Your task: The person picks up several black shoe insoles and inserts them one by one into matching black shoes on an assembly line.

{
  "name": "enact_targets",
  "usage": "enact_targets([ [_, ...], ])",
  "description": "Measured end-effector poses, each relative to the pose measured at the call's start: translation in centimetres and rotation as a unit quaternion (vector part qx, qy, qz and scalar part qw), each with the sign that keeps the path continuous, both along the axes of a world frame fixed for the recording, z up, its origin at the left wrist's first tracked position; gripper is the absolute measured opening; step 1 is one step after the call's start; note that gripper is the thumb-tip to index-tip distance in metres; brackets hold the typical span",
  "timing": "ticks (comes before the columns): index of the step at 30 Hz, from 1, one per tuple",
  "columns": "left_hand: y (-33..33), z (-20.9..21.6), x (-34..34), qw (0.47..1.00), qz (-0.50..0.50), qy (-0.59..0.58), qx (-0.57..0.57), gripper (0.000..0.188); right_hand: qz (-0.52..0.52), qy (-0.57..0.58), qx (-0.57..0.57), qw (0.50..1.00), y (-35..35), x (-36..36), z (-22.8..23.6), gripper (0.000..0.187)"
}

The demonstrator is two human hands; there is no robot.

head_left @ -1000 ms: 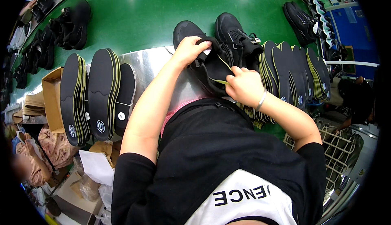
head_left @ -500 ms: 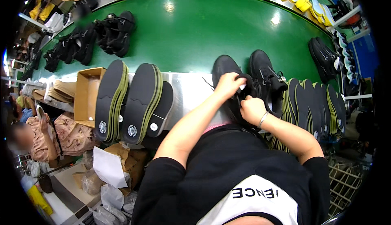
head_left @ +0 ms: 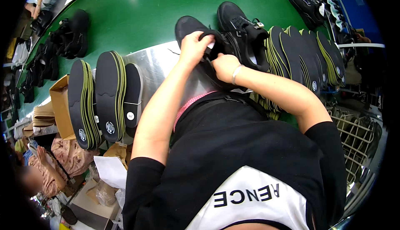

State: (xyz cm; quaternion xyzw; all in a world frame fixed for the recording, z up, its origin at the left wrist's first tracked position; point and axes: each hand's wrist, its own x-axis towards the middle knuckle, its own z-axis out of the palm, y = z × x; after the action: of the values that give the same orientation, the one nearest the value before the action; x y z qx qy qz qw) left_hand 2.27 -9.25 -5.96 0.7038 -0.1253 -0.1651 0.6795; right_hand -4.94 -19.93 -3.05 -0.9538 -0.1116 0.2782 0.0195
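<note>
I had the black shoe (head_left: 187, 25) just above centre, toe toward 11 o'clock and heel near the wearer's waist (head_left: 233, 105). The left hand (head_left: 193, 47) held it from its 10 o'clock side, thumb and fingers pinched on the raised padded edge beside a pale tag (head_left: 211, 45). The right hand (head_left: 225, 67) was at the opening from 4 o'clock, fingers curled narrow, their tips hidden; I could not tell what they gripped.

A second shoe (head_left: 238, 29) sat close by at 2 o'clock, and at 3 o'clock green-edged insole stacks (head_left: 293, 55) crowded up to it, leaving little room on that side. At 8 o'clock, past a strip of bare metal (head_left: 156, 61), stood 2 taller insole stacks (head_left: 110, 94) and a grey-edged stack (head_left: 133, 92), with an open cardboard box (head_left: 59, 109) behind them.

Across the green tabletop (head_left: 154, 15) I saw more black shoes (head_left: 75, 36) at 9 o'clock and others (head_left: 304, 6) at 2 o'clock, all well apart from the hands. Below the table's edge were a wire rack (head_left: 352, 140) at 4 o'clock, a co-worker in a floral top (head_left: 73, 153) at 8 o'clock and, nearer 7, a white sheet (head_left: 110, 171)
</note>
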Motion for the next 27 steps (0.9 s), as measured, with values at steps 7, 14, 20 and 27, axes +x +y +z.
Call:
enact_targets([
  [7,0.4,0.3,-0.8,0.999,-0.017,0.023,0.014,0.025,0.077,0.304,-0.012,0.95,-1.4,3.2,-0.5,0.032],
  [14,0.6,0.6,-1.2,0.999,-0.006,0.013,0.036,0.023,-0.022,0.054,-0.083,0.995,1.0,-0.1,1.3,0.022],
  [20,0.5,1.0,-1.0,0.999,0.001,0.006,0.049,0.024,0.134,0.204,-0.092,0.965,-0.1,0.2,3.8,0.024],
  [27,0.2,0.3,-1.2,0.999,0.032,-0.025,0.018,0.023,0.093,0.272,-0.056,0.956,-1.9,-2.1,4.0,0.032],
])
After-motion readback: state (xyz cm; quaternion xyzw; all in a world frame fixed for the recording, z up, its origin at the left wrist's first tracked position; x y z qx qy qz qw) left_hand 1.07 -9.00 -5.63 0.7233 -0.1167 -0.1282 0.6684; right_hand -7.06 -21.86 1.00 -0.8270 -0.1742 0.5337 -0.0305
